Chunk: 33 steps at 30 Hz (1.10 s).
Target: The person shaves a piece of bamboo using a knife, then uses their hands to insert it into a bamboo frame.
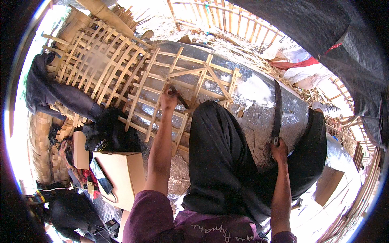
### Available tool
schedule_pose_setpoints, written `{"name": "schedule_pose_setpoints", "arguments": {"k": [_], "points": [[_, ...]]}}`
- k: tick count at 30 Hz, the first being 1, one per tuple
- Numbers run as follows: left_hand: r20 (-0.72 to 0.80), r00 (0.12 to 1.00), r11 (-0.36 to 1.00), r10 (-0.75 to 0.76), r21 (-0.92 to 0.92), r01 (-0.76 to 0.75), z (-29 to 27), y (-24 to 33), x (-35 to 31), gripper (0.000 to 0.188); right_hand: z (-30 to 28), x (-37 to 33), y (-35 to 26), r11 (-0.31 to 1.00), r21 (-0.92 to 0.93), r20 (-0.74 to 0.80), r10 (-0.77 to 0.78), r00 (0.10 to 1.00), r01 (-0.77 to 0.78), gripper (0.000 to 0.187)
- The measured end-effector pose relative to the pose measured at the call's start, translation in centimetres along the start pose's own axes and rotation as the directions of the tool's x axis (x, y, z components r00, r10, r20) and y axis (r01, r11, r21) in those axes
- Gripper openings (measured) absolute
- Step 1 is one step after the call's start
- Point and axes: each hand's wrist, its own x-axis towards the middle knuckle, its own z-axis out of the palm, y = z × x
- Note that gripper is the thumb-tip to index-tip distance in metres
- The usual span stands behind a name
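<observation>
Purple sleeves lowest, black trousers (pixel 227 162) between both arms. Left hand (pixel 168 99) closed around a thin dark tool (pixel 178 96), pressed on the bamboo frame (pixel 190 81) just beyond. Right hand (pixel 278 152) gripping a long curved knife (pixel 277 109), blade pointing away. Cardboard box (pixel 121 174) left of left arm.

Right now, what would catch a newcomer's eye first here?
Probably the bamboo lattice frame lying at centre on a silvery sheet, with the left hand on it. At right, the right hand grips a long dark blade. Finished lattices pile up at upper left.
</observation>
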Motion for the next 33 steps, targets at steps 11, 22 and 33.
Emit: {"name": "schedule_pose_setpoints", "arguments": {"k": [11, 22, 33], "points": [[0.004, 1.000, 0.963, -0.015, -0.268, 0.016, 2.0, -5.1, 1.8, 0.057, 0.0, 0.2, 0.0, 0.998, -0.055, 0.026, 0.004, 1.000, -0.003, 0.035], [-0.182, 0.980, 0.994, 0.083, -0.057, -0.095, 1.6, -2.3, 0.9, 0.059, 0.0, 0.2, 0.6, 0.999, -0.038, 0.005, -0.023, 1.000, 0.023, 0.036], [-0.166, 0.985, 0.995, 0.036, 0.100, -0.020, 2.4, -1.6, 0.9, 0.051, -0.3, -0.2, -0.4, 0.998, -0.048, -0.007, -0.044, 0.999, 0.044, 0.034]]}}
